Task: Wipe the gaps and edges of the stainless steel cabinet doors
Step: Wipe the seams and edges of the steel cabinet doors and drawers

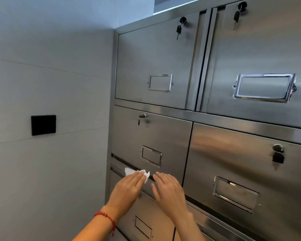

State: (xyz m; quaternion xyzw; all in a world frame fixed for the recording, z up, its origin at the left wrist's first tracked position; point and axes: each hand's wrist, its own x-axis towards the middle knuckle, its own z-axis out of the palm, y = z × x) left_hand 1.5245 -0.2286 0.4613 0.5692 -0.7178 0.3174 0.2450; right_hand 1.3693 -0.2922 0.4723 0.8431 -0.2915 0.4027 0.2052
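White crumpled tissue (137, 174) is pressed by the flat-fingered left hand (127, 188) into the stainless steel cabinet door (165, 136) gap; right hand (169, 190) rests spread beside it.

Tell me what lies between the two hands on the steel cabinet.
In the head view, only the dark horizontal gap shows between the left hand, pressing a crumpled white tissue, and the right hand.

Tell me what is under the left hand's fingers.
A crumpled white tissue lies under the left hand, pressed along the dark gap between cabinet doors. The fingers cover the tissue's middle.
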